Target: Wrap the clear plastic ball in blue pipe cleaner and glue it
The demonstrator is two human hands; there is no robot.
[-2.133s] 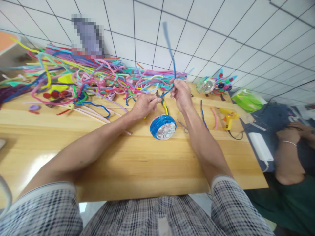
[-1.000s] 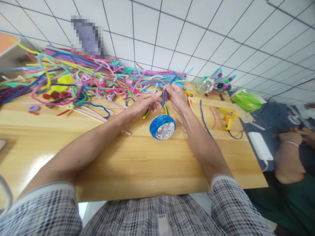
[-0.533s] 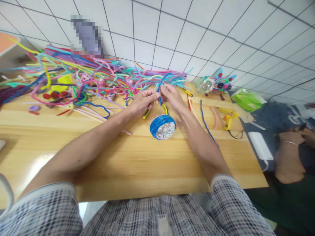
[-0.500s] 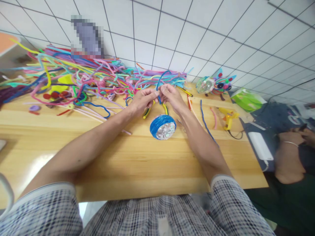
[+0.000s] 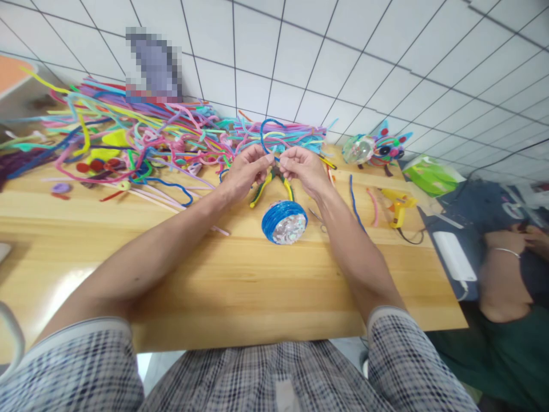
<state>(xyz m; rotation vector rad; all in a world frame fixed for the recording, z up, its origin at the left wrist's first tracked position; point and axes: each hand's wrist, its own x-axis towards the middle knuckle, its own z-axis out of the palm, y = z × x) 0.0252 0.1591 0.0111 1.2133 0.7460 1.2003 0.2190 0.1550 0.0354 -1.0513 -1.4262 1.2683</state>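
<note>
A blue pipe cleaner (image 5: 263,135) arcs up and over between my hands. My left hand (image 5: 249,170) pinches it between thumb and fingers, and my right hand (image 5: 302,168) pinches it just beside, the fingertips nearly meeting. Below them a pair of pliers with yellow and black handles (image 5: 288,187) lies on the table, its head partly hidden by my hands. Nearer to me sits a round piece wrapped in blue pipe cleaner (image 5: 274,216), its shiny clear end facing me. Small scissors (image 5: 319,220) lie beside my right forearm.
A heap of coloured pipe cleaners (image 5: 146,129) covers the back left of the wooden table (image 5: 257,292). At the right are a yellow glue gun (image 5: 397,207), a finished colourful figure (image 5: 386,146), a green packet (image 5: 433,174) and a white power strip (image 5: 453,256). Another person's arm (image 5: 504,274) is beyond the edge.
The blue pipe cleaner has bent over into a rounder arc toward the left. My right hand has turned slightly, and more of the pliers and scissors shows.
</note>
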